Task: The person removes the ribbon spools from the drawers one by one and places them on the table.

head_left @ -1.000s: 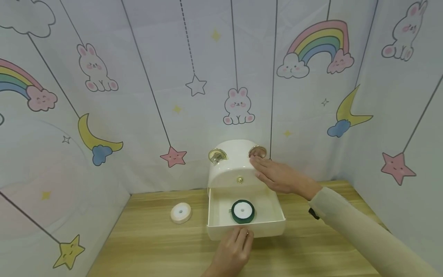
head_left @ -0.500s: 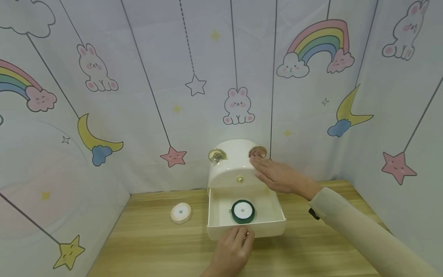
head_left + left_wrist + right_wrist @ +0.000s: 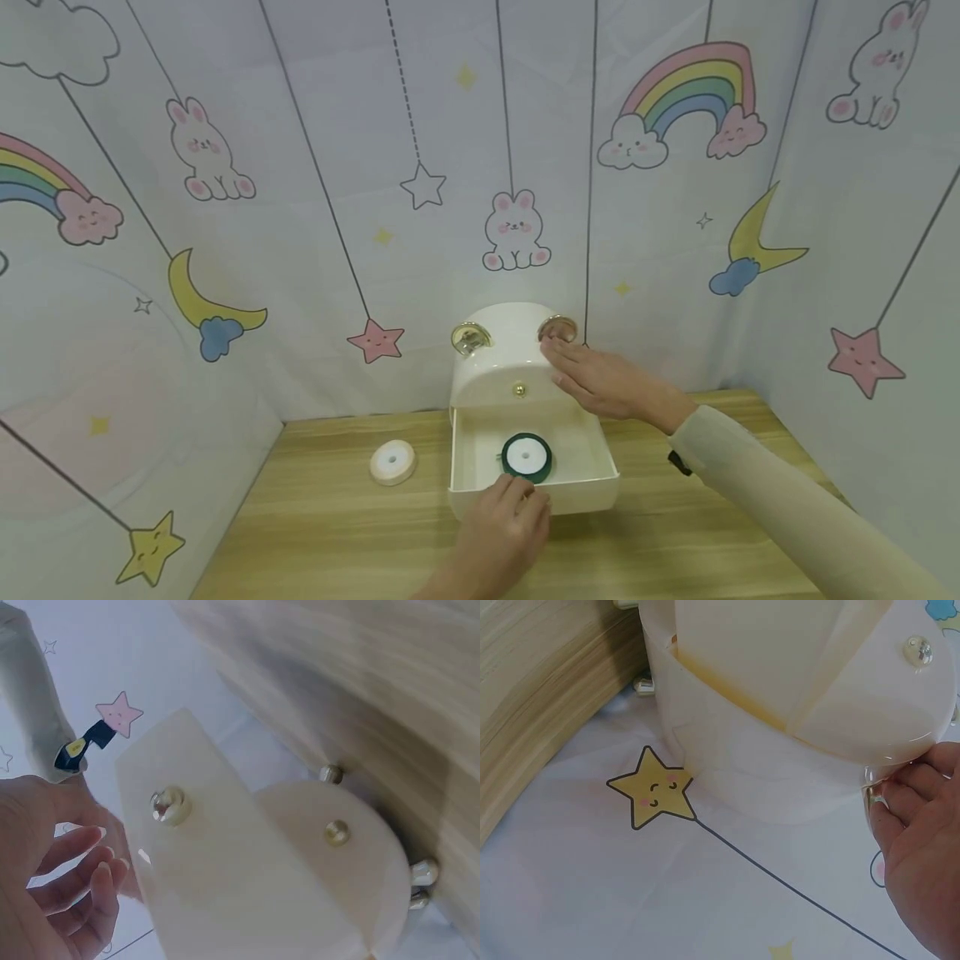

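Note:
A cream, round-topped box (image 3: 510, 333) with gold ear-like rings has its lower drawer (image 3: 585, 497) pulled out. Inside lies a spool of dark green ribbon (image 3: 527, 456) with a white core. My left hand (image 3: 504, 533) is at the drawer front, fingers loosely bent; in the left wrist view that hand (image 3: 60, 877) is apart from the gold drawer knob (image 3: 170, 805) and holds nothing. My right hand (image 3: 607, 383) rests with straight fingers on the box's right top, beside a gold ring; in the right wrist view its fingertips touch the box's edge.
A spool of pale peach ribbon (image 3: 392, 462) lies on the wooden table (image 3: 322, 525) left of the box. A second gold knob (image 3: 520, 390) sits above the drawer. Printed cloth walls (image 3: 315, 250) stand close behind and at both sides.
My left hand has let go of the drawer knob and risen slightly to the drawer's front edge. The right hand, box and spools have stayed in place.

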Motion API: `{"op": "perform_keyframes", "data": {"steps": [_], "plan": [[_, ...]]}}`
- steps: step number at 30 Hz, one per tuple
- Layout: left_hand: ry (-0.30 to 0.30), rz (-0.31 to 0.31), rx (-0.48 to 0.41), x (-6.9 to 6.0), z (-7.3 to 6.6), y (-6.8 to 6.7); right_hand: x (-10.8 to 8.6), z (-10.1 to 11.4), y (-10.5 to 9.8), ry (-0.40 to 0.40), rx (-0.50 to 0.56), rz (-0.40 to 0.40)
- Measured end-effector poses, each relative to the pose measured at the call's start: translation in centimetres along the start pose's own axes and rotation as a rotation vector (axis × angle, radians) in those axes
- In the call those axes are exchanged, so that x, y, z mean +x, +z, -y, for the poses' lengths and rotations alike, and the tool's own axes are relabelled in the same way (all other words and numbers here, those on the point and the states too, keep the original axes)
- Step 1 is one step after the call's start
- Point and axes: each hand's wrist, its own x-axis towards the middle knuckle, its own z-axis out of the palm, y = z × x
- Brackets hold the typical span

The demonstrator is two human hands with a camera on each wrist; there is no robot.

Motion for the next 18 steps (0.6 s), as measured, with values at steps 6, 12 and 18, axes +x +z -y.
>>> {"op": "perform_keyframes", "data": {"steps": [6,12,18], "plan": [[-0.075,0.067,-0.033,1.4,1.0,-0.8,0.0,0.0,0.0,0.005,0.005,0.000],[-0.117,0.142,-0.072,2.4,2.0,-1.3,0.0,0.0,0.1,0.007,0.011,0.004],[-0.138,0.252,-0.098,3.5,2.8,-1.8,0.1,-0.2,0.2,0.012,0.013,0.016]]}}
